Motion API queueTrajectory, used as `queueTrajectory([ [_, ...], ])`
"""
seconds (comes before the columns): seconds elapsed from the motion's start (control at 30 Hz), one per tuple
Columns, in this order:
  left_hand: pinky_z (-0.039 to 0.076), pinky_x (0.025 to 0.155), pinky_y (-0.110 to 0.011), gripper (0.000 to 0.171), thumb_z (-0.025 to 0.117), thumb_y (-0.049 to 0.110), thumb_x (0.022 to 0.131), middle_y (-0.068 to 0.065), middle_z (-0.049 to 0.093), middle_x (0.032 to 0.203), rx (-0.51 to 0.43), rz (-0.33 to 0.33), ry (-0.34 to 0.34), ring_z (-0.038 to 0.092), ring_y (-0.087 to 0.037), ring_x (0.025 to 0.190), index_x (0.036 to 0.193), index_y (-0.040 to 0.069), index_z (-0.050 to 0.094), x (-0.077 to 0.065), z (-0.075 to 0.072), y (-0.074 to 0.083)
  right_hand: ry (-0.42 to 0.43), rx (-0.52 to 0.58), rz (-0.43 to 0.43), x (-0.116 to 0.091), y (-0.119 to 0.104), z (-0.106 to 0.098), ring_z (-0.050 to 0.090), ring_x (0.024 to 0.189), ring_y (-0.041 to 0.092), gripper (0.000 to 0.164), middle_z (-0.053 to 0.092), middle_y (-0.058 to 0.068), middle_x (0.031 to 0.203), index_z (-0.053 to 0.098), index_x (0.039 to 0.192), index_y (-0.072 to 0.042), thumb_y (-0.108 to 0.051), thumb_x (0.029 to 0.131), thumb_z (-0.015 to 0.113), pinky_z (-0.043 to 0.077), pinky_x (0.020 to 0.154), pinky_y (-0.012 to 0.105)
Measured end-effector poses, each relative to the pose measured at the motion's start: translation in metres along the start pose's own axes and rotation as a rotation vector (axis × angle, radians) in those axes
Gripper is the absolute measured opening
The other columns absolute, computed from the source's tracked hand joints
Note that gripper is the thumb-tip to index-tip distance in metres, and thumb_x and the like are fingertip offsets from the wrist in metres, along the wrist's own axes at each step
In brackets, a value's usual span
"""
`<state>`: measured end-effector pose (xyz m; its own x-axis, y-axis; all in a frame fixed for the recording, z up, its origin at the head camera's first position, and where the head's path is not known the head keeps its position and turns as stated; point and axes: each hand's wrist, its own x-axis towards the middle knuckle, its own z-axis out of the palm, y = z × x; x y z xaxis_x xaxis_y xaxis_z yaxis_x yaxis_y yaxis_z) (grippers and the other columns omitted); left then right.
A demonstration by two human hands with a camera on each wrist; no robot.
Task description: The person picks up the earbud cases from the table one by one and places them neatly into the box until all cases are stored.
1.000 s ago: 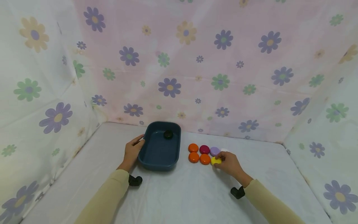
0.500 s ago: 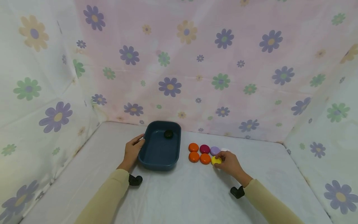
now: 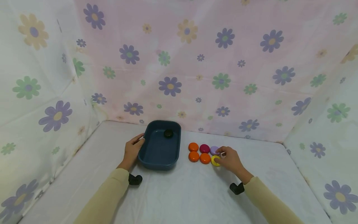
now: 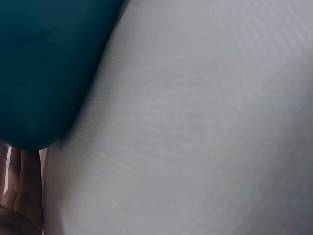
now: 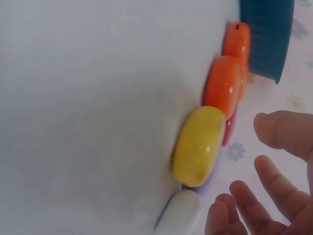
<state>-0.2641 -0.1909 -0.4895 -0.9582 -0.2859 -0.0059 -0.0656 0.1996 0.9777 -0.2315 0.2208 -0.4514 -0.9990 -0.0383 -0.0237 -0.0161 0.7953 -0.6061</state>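
My left hand (image 3: 133,151) rests against the left side of a deep blue rectangular dish (image 3: 159,166), its fingers straight along the outer wall in the left wrist view. A small dark round piece (image 3: 168,133) lies inside, near the far right corner. Over a yellow glossy disc (image 3: 214,161) is my right hand (image 3: 231,159), fingers spread and holding nothing; the right wrist view shows the fingertips apart from the discs. Behind the yellow disc lies a lilac disc (image 3: 214,150). A white disc (image 5: 180,213) is mostly hidden by the right hand in the head view.
To the left of the yellow disc sit orange discs (image 3: 194,156) and a dark red disc (image 3: 204,148), in two close rows. White cloth (image 3: 179,199) covers the table. A flowered curtain (image 3: 190,68) stands behind, with more fabric at both sides.
My right hand has loosened from the yellow disc and its fingers have spread and lifted slightly. The disc stays where it was. The left hand and the dish have not moved.
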Motion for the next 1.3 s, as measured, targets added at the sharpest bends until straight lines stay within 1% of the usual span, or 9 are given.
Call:
queueTrajectory([
  [0.17, 0.048, 0.079, -0.022, 0.040, 0.060, 0.034, 0.093, -0.014, 0.066, 0.123, -0.003, 0.006, 0.013, 0.062, -0.021, 0.104, 0.131, 0.021, 0.062, 0.000, 0.000, 0.000, 0.006, 0.043, -0.035, 0.003, -0.009, -0.003, 0.058, 0.107, 0.032, 0.034, 0.065, 0.012, 0.116, 0.065, 0.112, -0.007, -0.019, 0.082, 0.075, 0.054, 0.084, 0.042],
  [0.4, 0.049, 0.083, -0.024, 0.041, 0.058, 0.037, 0.094, -0.014, 0.065, 0.125, 0.012, 0.004, -0.008, 0.061, -0.024, 0.109, 0.133, 0.023, 0.060, 0.000, 0.000, -0.003, -0.008, 0.068, -0.034, 0.010, -0.029, -0.003, 0.058, 0.109, 0.029, 0.040, 0.064, 0.013, 0.121, 0.063, 0.119, -0.009, -0.021, 0.082, 0.074, 0.053, 0.087, 0.043],
  [0.6, 0.048, 0.078, -0.020, 0.040, 0.058, 0.035, 0.094, -0.014, 0.066, 0.123, 0.011, 0.004, 0.001, 0.062, -0.024, 0.107, 0.132, 0.022, 0.061, 0.000, 0.001, -0.003, -0.012, 0.096, -0.100, 0.015, -0.045, 0.000, 0.059, 0.110, 0.034, 0.037, 0.064, 0.014, 0.119, 0.064, 0.116, -0.010, -0.021, 0.082, 0.075, 0.053, 0.088, 0.044],
  [0.77, 0.047, 0.079, -0.021, 0.040, 0.058, 0.035, 0.094, -0.014, 0.066, 0.122, 0.021, -0.007, 0.007, 0.062, -0.022, 0.105, 0.132, 0.022, 0.061, 0.000, 0.001, -0.002, -0.016, 0.123, -0.099, 0.021, -0.060, 0.004, 0.058, 0.111, 0.032, 0.035, 0.065, 0.011, 0.118, 0.064, 0.115, -0.013, -0.021, 0.083, 0.075, 0.052, 0.090, 0.044],
  [0.97, 0.047, 0.079, -0.021, 0.039, 0.058, 0.034, 0.094, -0.013, 0.066, 0.122, 0.022, -0.012, 0.009, 0.061, -0.020, 0.104, 0.131, 0.023, 0.062, 0.001, 0.002, -0.002, -0.007, 0.137, -0.113, 0.028, -0.075, 0.010, 0.059, 0.111, 0.031, 0.034, 0.065, 0.008, 0.117, 0.065, 0.115, -0.015, -0.021, 0.083, 0.075, 0.053, 0.089, 0.042],
  [1.13, 0.047, 0.078, -0.021, 0.040, 0.058, 0.034, 0.094, -0.013, 0.066, 0.122, 0.031, -0.009, 0.002, 0.061, -0.022, 0.105, 0.132, 0.023, 0.061, 0.003, 0.001, -0.003, -0.013, 0.174, -0.165, 0.032, -0.087, 0.015, 0.060, 0.111, 0.033, 0.035, 0.065, 0.008, 0.118, 0.065, 0.116, -0.014, -0.020, 0.083, 0.075, 0.053, 0.088, 0.042],
  [1.3, 0.047, 0.079, -0.021, 0.040, 0.058, 0.035, 0.094, -0.013, 0.065, 0.123, 0.029, -0.018, -0.006, 0.061, -0.023, 0.106, 0.132, 0.024, 0.061, 0.004, 0.001, -0.003, -0.029, 0.210, -0.225, 0.040, -0.098, 0.024, 0.060, 0.109, 0.032, 0.035, 0.066, 0.007, 0.115, 0.066, 0.115, -0.014, -0.020, 0.082, 0.076, 0.052, 0.091, 0.041],
])
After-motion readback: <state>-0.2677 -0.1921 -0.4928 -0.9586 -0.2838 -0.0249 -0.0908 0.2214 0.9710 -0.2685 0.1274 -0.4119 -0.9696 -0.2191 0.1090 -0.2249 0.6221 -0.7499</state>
